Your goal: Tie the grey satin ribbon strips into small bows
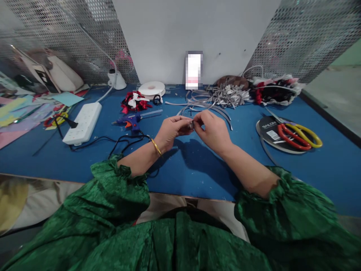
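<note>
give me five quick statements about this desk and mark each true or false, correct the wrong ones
1. The left hand and right hand meet at a small grey piece. True.
2. The gold bracelet is on the right wrist. False: the gold bracelet is on the left wrist.
3. The scissors rest on a black disc. True.
4. The left hand is gripping the glue gun. False: the glue gun lies on the blue table.
5. The white power strip is to the left of both hands. True.
</note>
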Motion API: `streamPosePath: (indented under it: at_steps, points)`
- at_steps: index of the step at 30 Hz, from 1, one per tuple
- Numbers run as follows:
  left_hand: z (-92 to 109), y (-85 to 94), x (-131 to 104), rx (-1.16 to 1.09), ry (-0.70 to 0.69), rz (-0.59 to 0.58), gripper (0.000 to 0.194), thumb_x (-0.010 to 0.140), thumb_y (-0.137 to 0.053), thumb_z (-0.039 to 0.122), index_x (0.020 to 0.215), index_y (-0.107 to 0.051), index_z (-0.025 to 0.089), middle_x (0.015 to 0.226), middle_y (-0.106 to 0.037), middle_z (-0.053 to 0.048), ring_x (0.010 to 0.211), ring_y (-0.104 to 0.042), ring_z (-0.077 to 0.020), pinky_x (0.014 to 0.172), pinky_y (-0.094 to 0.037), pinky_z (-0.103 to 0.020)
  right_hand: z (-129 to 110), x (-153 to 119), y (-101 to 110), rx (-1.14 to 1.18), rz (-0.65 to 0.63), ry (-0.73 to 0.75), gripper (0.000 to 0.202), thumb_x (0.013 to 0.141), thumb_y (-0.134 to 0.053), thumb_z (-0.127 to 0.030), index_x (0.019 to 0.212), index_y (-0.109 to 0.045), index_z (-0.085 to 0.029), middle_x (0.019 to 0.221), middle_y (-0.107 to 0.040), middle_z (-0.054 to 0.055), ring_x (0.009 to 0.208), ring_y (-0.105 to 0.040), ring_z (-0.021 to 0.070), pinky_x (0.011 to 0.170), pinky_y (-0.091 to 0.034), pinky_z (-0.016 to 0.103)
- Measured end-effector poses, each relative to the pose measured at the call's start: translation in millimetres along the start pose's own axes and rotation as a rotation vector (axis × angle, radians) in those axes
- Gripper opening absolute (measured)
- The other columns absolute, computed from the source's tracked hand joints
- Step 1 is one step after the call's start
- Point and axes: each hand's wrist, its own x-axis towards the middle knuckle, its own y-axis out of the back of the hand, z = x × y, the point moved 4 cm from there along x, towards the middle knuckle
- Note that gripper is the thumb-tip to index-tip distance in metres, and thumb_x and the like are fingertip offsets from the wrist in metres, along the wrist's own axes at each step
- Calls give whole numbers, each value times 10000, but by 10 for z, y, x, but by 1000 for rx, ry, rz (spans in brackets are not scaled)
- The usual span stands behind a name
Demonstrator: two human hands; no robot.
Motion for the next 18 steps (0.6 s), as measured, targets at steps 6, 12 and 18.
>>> streamPosePath:
  at_steps: [6, 12, 18]
  points:
    - [1, 14, 6, 55, -66, 34, 278, 593, -802, 298, 777, -697, 120, 710, -687, -37, 652, -638, -129, 736, -527, -331, -8, 12, -4, 118, -1, -83, 48, 829, -537, -163, 822, -575, -191, 814, -645, 57, 730, -584, 172, 654, -432, 298]
    - [32, 37, 25, 31, -110, 52, 239, 625, -774, 296, 776, -697, 127, 714, -688, -37, 666, -647, -132, 769, -531, -350, 72, 48, -88, 699, -37, -419, 44, 768, -601, -201, 742, -568, -187, 657, -627, 3, 618, -614, 141, 607, -487, 291]
    - [35, 42, 35, 0, -100, 41, 263, 607, -786, 311, 764, -689, 124, 696, -683, -33, 659, -645, -136, 766, -537, -357, 60, 60, -78, 796, -44, -440, 101, 763, -626, -238, 704, -562, -186, 630, -623, -3, 604, -627, 139, 598, -485, 293]
